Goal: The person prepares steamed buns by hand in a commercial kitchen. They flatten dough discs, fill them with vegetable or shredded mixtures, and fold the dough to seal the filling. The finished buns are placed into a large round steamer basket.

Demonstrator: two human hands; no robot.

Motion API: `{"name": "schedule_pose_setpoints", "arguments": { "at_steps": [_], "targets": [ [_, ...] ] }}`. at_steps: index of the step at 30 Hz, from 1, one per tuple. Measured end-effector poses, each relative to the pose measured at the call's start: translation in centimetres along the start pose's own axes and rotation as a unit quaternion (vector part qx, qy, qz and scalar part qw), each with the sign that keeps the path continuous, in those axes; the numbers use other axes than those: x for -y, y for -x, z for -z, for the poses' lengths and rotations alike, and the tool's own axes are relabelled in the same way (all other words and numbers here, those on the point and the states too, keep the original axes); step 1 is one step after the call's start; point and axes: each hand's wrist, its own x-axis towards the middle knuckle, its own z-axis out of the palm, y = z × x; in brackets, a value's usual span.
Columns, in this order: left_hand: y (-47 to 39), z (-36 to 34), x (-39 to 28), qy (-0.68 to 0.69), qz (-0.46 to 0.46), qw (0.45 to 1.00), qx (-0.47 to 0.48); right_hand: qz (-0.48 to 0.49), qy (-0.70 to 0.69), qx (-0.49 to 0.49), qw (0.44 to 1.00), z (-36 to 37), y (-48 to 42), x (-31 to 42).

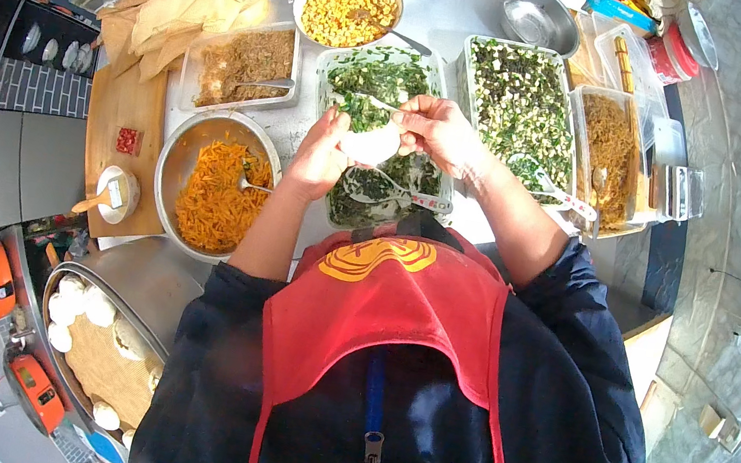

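Observation:
A round white dough wrapper [371,144] is held up between my hands. My left hand [319,156] cups its left side, thumb raised at the rim. My right hand [445,134] pinches its right edge with curled fingers. A thin pale strip [379,102] shows by my right fingertips; I cannot tell whether it is a utensil or dough. Below the hands stands a clear container [448,189] of chopped greens, partly hidden by them. In its near part rests a white patterned spoon [429,202].
To the right are a container of greens with pale cubes [522,103] and one of brown shreds [604,134]. At left stand a steel bowl of orange shreds [219,200], brown filling [251,64] and a steamer with white buns [99,306]. Yellow filling [348,3] lies ahead.

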Motion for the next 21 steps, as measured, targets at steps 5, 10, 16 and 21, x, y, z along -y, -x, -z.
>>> {"name": "schedule_pose_setpoints", "arguments": {
  "at_steps": [5,10,16,21],
  "targets": [
    [-1.2,-0.1,2.3,0.056,-0.08,0.991,-0.089,0.012,0.01,0.018,1.0,-1.4,0.2,0.3],
    [-1.2,1.0,2.5,0.152,-0.058,0.986,-0.05,0.026,0.102,0.052,0.993,-1.0,0.3,0.7],
    [-2.1,-0.1,2.7,0.097,-0.029,0.982,-0.161,0.042,0.142,0.06,0.987,-1.2,0.3,0.7],
    [-1.5,-0.6,1.7,0.222,0.007,0.969,-0.109,0.021,0.224,0.059,0.973,-0.1,0.3,0.8]
  ]
}}
